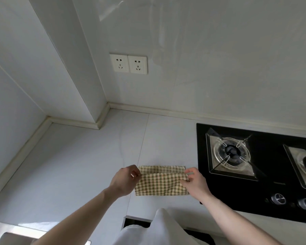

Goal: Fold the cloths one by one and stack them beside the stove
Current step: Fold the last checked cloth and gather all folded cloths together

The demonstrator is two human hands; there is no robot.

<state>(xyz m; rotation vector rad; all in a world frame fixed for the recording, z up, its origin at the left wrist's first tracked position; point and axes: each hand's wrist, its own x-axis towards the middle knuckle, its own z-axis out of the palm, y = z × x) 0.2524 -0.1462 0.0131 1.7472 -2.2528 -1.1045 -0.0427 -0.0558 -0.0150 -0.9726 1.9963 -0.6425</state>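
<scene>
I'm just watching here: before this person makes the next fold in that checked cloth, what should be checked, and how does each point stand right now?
1. Left hand pinches its edge of the checked cloth: ok.
2. Right hand pinches the opposite edge: ok.
3. Cloth lies on the countertop, not on the stove: ok.
4. Burners unlit: no flame visible, ok.
5. Edges lined up evenly: cannot tell, the hands cover the corners.
6. A stack of folded cloths beside the stove: not ok, none visible.
</scene>
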